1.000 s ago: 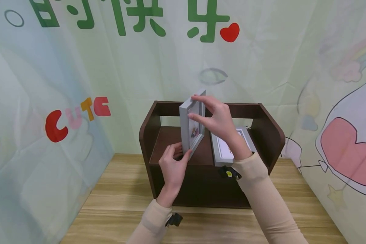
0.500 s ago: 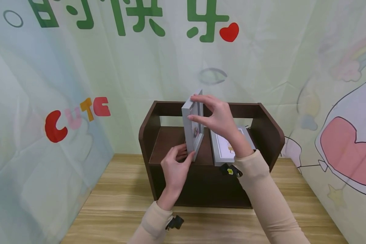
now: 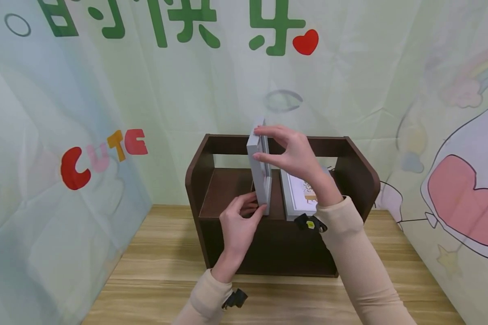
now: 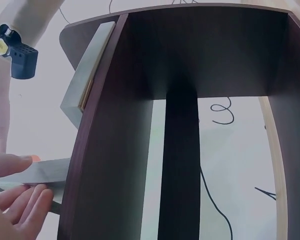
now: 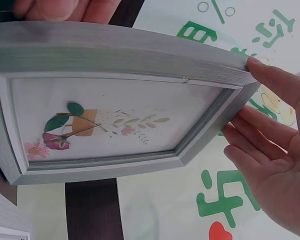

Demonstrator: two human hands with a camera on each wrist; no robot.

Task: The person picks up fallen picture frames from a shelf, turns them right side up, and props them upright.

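A grey picture frame point(image 3: 257, 167) stands upright and edge-on over the middle of a dark brown desktop shelf point(image 3: 223, 189). My left hand point(image 3: 237, 225) pinches its lower near corner between thumb and fingers. At the top, my right hand point(image 3: 294, 155) holds the upper corner, thumb and forefinger on the edges. In the right wrist view the held frame point(image 5: 200, 60) shows a picture of a dried rose, leaves and small flowers under its pane. Its lower end meets the shelf's front edge in the left wrist view. A second grey picture frame point(image 3: 286, 198) lies on the shelf, to the right.
Raised side panels point(image 3: 362, 180) and a back rail point(image 3: 227, 144) bound the shelf top. The shelf stands on a wood-grain table point(image 3: 154, 253) before a printed cloth backdrop point(image 3: 179, 99). Thin black wires point(image 4: 215, 200) hang behind the shelf.
The held picture frame has shifted slightly right and turned more edge-on, so less of its picture shows. Both hands have moved slightly right with it. The other frame has stayed put.
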